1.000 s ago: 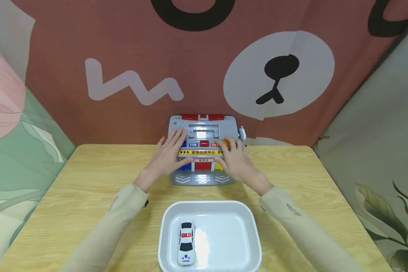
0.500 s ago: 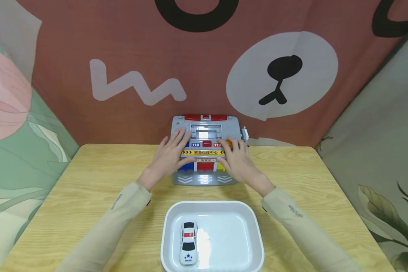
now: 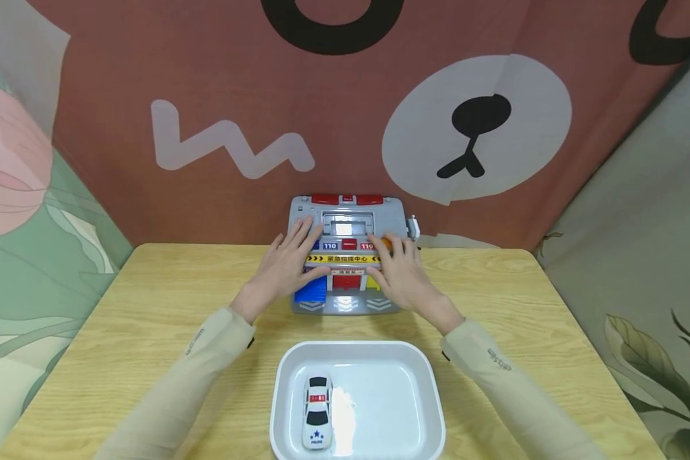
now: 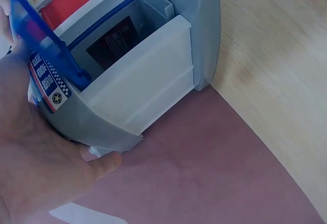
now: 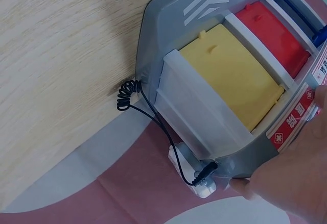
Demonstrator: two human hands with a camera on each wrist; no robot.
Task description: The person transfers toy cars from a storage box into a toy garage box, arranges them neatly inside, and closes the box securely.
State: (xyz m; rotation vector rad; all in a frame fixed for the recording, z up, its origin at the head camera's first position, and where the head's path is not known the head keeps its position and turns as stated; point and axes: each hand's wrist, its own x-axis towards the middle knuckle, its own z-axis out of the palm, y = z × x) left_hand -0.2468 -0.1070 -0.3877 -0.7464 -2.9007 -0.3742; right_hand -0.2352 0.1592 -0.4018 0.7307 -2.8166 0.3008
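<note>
A grey toy emergency station (image 3: 345, 259) stands at the back of the table. My left hand (image 3: 284, 259) rests on its left side, fingers spread and fairly straight over the roof, thumb along the front. My right hand (image 3: 404, 275) rests on the right side, fingers slightly bent beside an orange knob (image 3: 387, 243). Under the left thumb the blue door (image 3: 310, 291) is swung outward; in the left wrist view, that blue door (image 4: 51, 45) stands away from its bay. The red door (image 5: 273, 38) and yellow door (image 5: 232, 76) lie closed in the right wrist view.
A white tray (image 3: 379, 345) sits at the table's front, with a white toy police car (image 3: 317, 409) lying in its left half. A white toy handset (image 5: 191, 173) hangs on the station's right side by a coiled black cord (image 5: 130, 89). A printed curtain (image 3: 236, 204) backs the table.
The blue door has swung outward from its closed place since half a second ago. Both hands keep their places on the station. The view shifted slightly earlier on.
</note>
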